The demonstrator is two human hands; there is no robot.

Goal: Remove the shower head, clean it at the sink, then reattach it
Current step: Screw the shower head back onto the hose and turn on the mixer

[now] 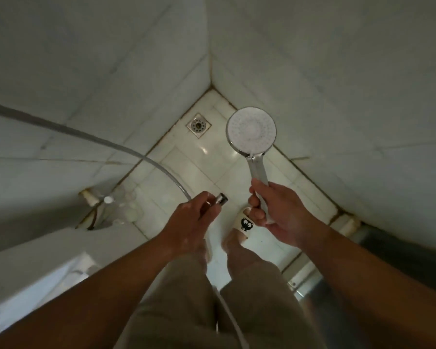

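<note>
Chrome shower head (251, 131) is off its hose (111, 144); the right hand (280, 212) grips its handle, right of the floor drain (198, 125). The left hand (189, 217) pinches the hose end (222, 198). A slipper (244, 222) shows a black cartoon face.

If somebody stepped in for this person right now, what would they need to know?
Left hand: pinches the metal connector at the end of the hose.
Right hand: grips the shower head by its handle, spray face towards the camera.
Where: the two parts are held apart over the tiled floor, near the floor drain.
Done: the shower head is off the hose. The picture does not show whether it has been cleaned, and no sink is in view.
Left: clean it at the sink if that is not done, then screw it back onto the connector.
</note>
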